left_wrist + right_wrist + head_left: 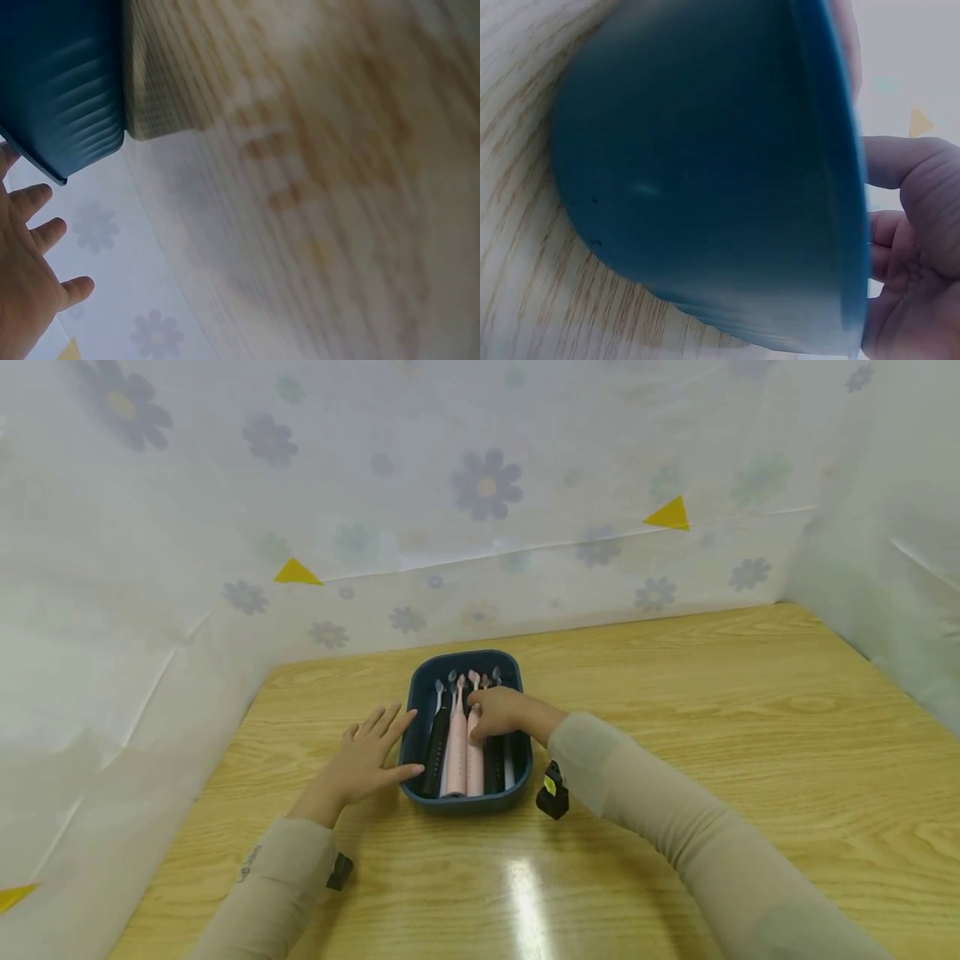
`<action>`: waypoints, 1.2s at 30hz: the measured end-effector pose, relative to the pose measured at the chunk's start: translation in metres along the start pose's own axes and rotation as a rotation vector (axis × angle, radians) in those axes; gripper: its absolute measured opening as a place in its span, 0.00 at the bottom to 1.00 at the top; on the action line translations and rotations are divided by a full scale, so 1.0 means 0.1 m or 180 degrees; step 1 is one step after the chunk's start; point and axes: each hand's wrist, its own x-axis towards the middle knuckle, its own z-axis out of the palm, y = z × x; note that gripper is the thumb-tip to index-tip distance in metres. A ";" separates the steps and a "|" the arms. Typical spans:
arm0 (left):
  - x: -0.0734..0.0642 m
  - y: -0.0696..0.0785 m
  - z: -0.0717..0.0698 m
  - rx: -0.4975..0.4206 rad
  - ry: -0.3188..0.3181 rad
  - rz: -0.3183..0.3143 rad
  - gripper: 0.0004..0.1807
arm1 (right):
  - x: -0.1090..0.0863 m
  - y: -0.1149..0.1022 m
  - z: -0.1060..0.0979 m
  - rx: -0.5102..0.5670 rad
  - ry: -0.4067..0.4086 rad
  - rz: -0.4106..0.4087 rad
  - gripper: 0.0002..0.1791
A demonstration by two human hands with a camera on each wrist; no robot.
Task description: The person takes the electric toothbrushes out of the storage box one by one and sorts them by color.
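Note:
A dark blue plastic bin (465, 806) stands on the table, holding several electric toothbrushes with their heads toward the far end. Among them are a black toothbrush (437, 752) at the left, a pink toothbrush (456, 760) beside it and a second pink toothbrush (475, 772) in the middle. My right hand (504, 710) reaches over the bin's right side and pinches the second pink toothbrush near the top of its handle; its fingertips are partly hidden. Fingers spread and straight, my left hand (367, 760) is at the bin's left rim, thumb and index tip close to it.
The wood-grain table (675, 710) extends around the bin. White flower-patterned sheeting (405, 602) rises behind it and at both sides, with yellow triangular markers (670, 515) on it. A small black device (552, 792) is strapped under the right wrist.

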 end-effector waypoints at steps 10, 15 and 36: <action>-0.01 0.00 0.02 -0.0081 -0.0030 0.0017 0.42 | -0.03 0.01 0.03 0.0009 0.0212 -0.0100 0.34; 0.00 0.02 0.01 -0.0094 -0.0039 0.0002 0.42 | -0.07 0.03 0.04 0.0083 0.0363 -0.0225 0.34; 0.02 0.05 -0.01 -0.0125 -0.0097 -0.0039 0.43 | -0.22 0.12 0.12 0.0664 0.0997 -0.0600 0.33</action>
